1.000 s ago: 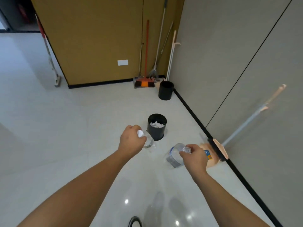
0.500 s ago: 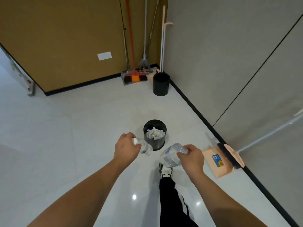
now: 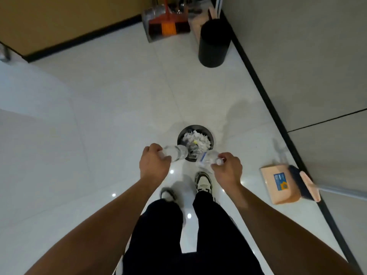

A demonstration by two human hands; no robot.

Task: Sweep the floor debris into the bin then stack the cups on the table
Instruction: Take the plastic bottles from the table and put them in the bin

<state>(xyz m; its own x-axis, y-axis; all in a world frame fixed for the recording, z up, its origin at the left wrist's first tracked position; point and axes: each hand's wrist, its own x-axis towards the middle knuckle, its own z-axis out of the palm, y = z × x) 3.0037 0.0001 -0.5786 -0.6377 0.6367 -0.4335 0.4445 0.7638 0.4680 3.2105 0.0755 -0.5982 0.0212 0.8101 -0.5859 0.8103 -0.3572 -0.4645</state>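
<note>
Left hand (image 3: 154,165): closed around the neck end of a clear plastic bottle (image 3: 176,153), body pointing toward the bin (image 3: 195,141). Right hand (image 3: 227,168): closed on the cap end of a second clear bottle (image 3: 206,158) (blue-and-white label), also angled toward the bin. The bin stands on the white floor (image 3: 99,116) just ahead of both shoes and holds crumpled white paper (image 3: 195,140). A taller black bin (image 3: 213,42) stands by the wall. A dustpan (image 3: 278,183) and brush (image 3: 303,183) lie to the right.
</note>
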